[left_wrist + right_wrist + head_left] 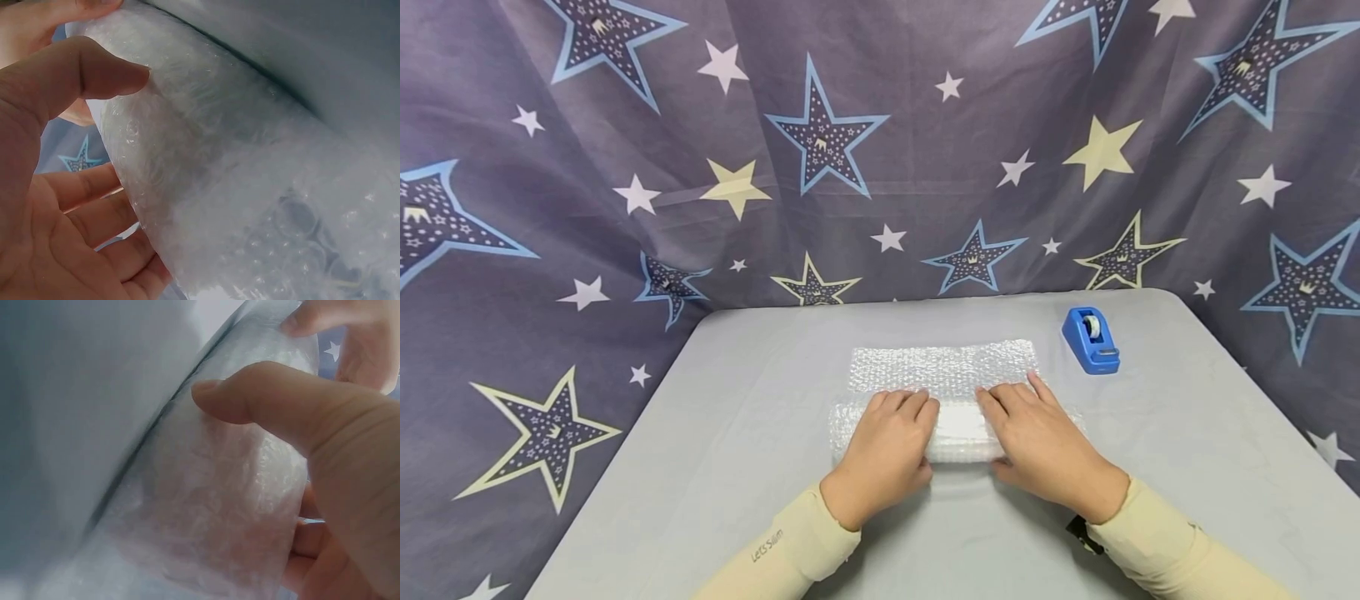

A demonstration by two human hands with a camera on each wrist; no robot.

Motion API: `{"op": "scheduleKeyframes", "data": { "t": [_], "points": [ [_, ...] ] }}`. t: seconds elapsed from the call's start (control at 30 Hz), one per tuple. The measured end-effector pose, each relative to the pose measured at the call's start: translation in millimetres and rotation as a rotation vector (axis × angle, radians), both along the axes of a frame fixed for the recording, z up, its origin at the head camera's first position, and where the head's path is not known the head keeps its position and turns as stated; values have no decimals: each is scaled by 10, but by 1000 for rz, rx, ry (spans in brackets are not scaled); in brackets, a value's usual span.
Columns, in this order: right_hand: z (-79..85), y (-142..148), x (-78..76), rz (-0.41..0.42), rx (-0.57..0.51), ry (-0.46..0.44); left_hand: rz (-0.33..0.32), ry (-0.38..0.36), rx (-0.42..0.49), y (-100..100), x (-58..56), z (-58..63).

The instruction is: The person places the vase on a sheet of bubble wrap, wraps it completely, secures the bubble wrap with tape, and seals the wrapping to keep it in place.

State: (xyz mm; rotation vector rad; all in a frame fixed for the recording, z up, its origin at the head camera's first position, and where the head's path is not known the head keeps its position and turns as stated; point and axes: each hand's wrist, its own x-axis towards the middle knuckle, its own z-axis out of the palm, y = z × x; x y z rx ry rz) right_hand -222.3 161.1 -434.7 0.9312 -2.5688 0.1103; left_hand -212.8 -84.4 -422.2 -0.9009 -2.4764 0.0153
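A roll of clear bubble wrap [960, 437] lies crosswise on the table, with something white showing dimly inside its middle. From its far side a flat flap of bubble wrap [940, 368] stretches away along the tabletop. My left hand [886, 450] grips the roll left of its middle, fingers over the top and thumb on the near side. To the right of the middle, my right hand [1045, 442] holds it in the same manner. In the left wrist view the thumb [106, 72] presses the plastic; the right thumb [250, 394] does likewise in its own view.
A blue tape dispenser [1090, 342] with a roll of tape stands at the back right of the table. The pale grey table [715, 467] meets a dark curtain [925, 125] printed with stars along its back and sides.
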Motion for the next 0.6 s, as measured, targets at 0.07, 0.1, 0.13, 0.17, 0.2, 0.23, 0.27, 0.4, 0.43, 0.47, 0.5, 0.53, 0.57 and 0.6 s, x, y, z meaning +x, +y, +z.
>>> {"op": "scheduleKeyframes", "data": {
  "t": [0.07, 0.1, 0.13, 0.17, 0.2, 0.23, 0.27, 0.4, 0.43, 0.47, 0.5, 0.53, 0.57, 0.6],
  "points": [
    [2, 0, 1, 1, -1, 0, 0, 0, 1, 0, -2, -4],
    [3, 0, 1, 1, -2, 1, 0, 1, 2, 0, -4, -7],
    [2, -1, 2, 3, -4, 2, 0, 2, 2, -1, -5, -9],
    [2, 0, 3, 4, -5, 4, -1, 2, 1, -1, -7, -12],
    [1, 1, 3, 5, -6, 4, -1, 4, 1, -2, -9, -15],
    [0, 2, 4, 6, -8, 5, -2, 6, 2, -2, -9, -13],
    [-1, 4, 4, 7, -9, 5, -3, 8, 3, -3, -12, -17],
    [-2, 12, 3, 8, -17, 1, -4, 3, 14, -4, -15, -15],
    [-2, 13, 3, 8, -20, 0, -4, 1, 17, -3, -15, -15],
    [-2, 14, 3, 7, -22, -2, -3, -2, 19, -3, -16, -16],
    [-1, 15, 2, 7, -23, -5, -2, -4, 19, -1, -14, -14],
    [0, 15, 2, 7, -24, -6, -2, -6, 19, 0, -13, -13],
    [0, 16, 1, 6, -25, -7, -3, -5, 20, -1, -15, -19],
    [-2, 16, 0, 7, -25, -6, -4, -3, 20, -1, -17, -23]
  ]
}}
